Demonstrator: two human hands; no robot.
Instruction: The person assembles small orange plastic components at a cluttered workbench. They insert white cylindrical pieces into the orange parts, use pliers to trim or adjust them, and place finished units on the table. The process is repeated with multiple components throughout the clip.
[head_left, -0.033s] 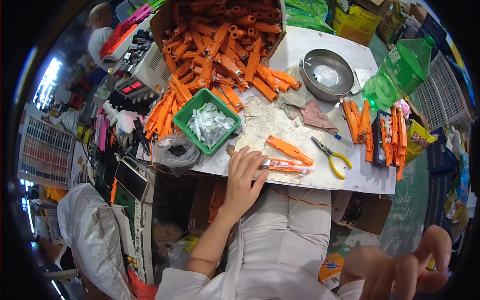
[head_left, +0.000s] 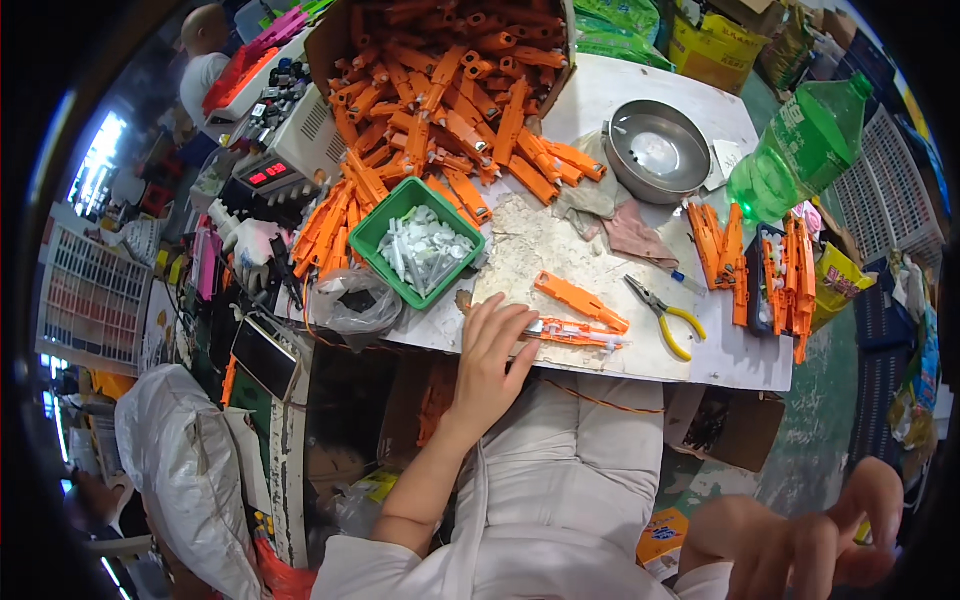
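White table (head_left: 738, 350) holds pliers (head_left: 656, 303), casings (head_left: 582, 301), bowl (head_left: 685, 172) (steel, perhaps)

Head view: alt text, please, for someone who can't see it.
A person's left hand rests at one end of an orange casing on a white table, the right hand apart at lower right. Nearby: pliers, a green bin of white parts and heaped orange casings.
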